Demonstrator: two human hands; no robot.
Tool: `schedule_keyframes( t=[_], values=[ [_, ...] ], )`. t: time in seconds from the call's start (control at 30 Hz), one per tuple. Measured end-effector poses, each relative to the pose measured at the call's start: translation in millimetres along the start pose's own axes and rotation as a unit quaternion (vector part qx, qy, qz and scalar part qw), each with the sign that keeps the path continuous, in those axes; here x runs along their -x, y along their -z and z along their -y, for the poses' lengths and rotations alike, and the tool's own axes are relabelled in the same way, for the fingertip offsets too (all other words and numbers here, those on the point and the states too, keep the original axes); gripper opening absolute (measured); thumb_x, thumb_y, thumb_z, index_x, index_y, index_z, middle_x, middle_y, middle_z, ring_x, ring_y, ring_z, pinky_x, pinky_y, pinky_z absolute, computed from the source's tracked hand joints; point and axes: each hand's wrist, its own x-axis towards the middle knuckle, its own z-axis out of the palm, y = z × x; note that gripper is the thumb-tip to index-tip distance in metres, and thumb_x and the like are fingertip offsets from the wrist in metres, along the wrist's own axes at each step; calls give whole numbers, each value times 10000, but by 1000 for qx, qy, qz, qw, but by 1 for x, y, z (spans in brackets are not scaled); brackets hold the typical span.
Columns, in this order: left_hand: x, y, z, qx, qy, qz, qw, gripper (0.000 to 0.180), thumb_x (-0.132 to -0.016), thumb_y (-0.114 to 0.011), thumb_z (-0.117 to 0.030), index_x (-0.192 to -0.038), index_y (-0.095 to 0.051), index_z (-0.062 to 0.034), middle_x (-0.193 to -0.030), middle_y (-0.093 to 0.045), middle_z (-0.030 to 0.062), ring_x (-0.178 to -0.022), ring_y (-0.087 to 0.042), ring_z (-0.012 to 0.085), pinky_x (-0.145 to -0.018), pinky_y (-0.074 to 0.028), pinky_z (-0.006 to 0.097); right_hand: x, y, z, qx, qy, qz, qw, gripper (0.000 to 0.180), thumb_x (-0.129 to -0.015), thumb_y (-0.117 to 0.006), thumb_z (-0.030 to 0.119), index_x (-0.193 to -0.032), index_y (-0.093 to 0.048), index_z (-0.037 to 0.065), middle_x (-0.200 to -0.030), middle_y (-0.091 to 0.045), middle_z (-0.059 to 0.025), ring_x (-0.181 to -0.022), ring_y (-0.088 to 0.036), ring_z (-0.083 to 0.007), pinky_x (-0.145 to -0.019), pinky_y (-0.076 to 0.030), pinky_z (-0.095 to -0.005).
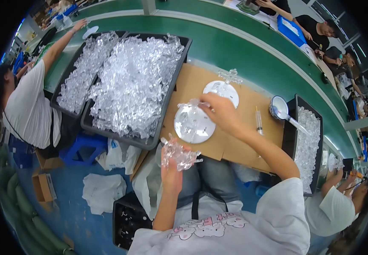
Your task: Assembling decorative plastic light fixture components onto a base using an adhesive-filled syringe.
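My left hand is closed around a cluster of clear plastic parts, held above my lap at the bench's front edge. My right hand reaches over a white round disc with its fingers pinched at a small clear plastic piece; the fingertips partly hide it. More clear plastic lies on that disc. Just behind it, a second white disc carries a branched clear plastic assembly. Both discs rest on a brown cardboard sheet.
Left of the cardboard stand black bins heaped with clear plastic parts. On the right are a syringe, a blue-rimmed bowl with a white spoon, and another black bin of clear pieces. Co-workers sit on both sides and across.
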Motion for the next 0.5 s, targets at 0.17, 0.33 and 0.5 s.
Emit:
schedule_keyframes(
  t=[0.17,0.33,0.5],
  values=[
    [-10,-9,9,24,2,19,1000,662,-880,-532,-438,-1342,-285,-34,-1088,-535,128,-997,-549,220,-758,-482,359,36,34,45,-45,-39,-71,996,307,-806,-648,112,-1099,-581,51,-993,-615,-100,-864,-616,-203,-676,-511,-299],
    [-13,-49,30,-3,-75,104,992,561,-850,-624,-160,-1296,-307,-40,-1140,-497,122,-1041,-519,210,-896,-429,340,103,33,73,-308,-281,43,908,374,-880,-571,187,-1226,-499,67,-1040,-593,-66,-863,-605,-139,-691,-512,-279],
    [-27,-61,52,-377,-355,170,839,524,-657,-693,19,-1130,-495,-89,-1086,-531,96,-924,-544,277,-802,-433,384,127,18,36,-639,-432,-56,634,343,-940,-457,239,-1216,-480,37,-1081,-575,-55,-868,-611,-122,-731,-515,-260]
  ],
)
